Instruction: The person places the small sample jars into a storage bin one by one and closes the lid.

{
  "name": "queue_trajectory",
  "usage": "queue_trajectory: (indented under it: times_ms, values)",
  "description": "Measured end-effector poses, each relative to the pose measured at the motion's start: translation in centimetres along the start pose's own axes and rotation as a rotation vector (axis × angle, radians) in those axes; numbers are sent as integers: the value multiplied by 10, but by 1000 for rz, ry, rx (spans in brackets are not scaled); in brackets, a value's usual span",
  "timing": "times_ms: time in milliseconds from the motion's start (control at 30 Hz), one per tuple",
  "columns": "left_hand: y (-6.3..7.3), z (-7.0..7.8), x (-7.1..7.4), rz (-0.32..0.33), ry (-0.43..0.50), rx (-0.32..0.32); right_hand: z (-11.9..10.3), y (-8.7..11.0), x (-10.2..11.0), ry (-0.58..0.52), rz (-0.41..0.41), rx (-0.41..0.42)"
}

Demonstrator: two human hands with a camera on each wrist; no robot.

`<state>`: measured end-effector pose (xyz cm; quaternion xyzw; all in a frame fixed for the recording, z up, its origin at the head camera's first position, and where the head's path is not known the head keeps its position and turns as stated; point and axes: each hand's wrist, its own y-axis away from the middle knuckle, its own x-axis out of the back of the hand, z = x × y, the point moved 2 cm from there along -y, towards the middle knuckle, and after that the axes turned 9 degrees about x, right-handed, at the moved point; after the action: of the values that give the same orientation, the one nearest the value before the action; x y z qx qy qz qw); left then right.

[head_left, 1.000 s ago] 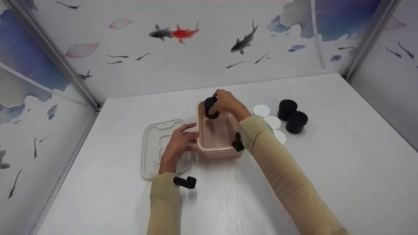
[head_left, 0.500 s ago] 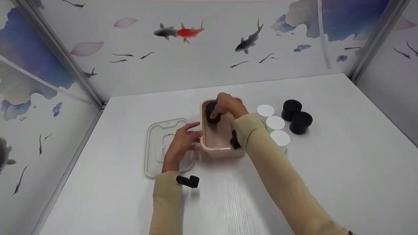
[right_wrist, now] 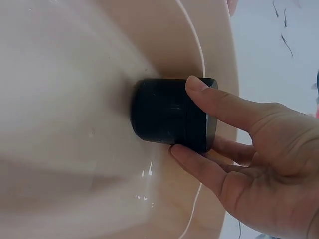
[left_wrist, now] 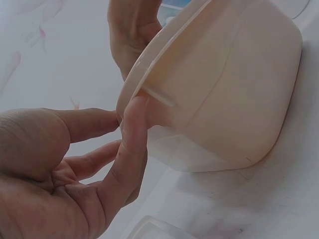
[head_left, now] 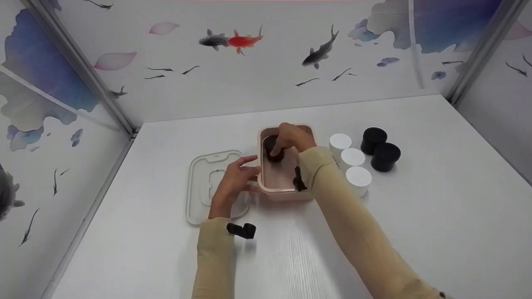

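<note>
A white tabletop (head_left: 266, 265) is stretching back to a fish-printed rear panel (head_left: 249, 93), with metal posts (head_left: 79, 66) rising at both far corners. Near the middle, the right hand (head_left: 293, 137) is gripping a black jar (right_wrist: 172, 112) inside a pink plastic box (head_left: 286, 190), by its left wall. The left hand (head_left: 236, 178) is touching the box's left rim with spread, relaxed fingers, overhanging a pale lid (head_left: 208, 187). Three white jars (head_left: 353, 158) and two more black jars (head_left: 385, 157) are flanking the box's right side. Open tabletop is widening toward the viewer and the right edge; a narrower strip is running behind the box.
</note>
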<state>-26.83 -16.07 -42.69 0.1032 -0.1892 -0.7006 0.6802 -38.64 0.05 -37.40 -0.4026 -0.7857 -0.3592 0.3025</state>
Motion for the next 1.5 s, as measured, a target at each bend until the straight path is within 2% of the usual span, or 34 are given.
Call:
queue_trajectory:
  times_ms: [133,367,467,600,733,900,1033,1500]
  values:
    - [1,1,-3,2,-1,0,2,5,7,77,-5,-4]
    - [0,2,-4,24,-14,11,-5,22,22,3,34,35]
    - [0,2,-3,25,-9,15,-8,31,30,4,66,77]
    - [0,2,-3,23,-5,13,-9,42,38,-3,112,175]
    - [-1,2,-3,22,-9,12,-4,54,41,-66,153,268]
    - [0,2,-3,34,-31,18,4,69,42,-145,191,335]
    - [1,1,-3,17,-21,13,10,82,44,-184,243,388]
    - [1,2,-2,-5,-9,8,35,123,41,-347,381,414]
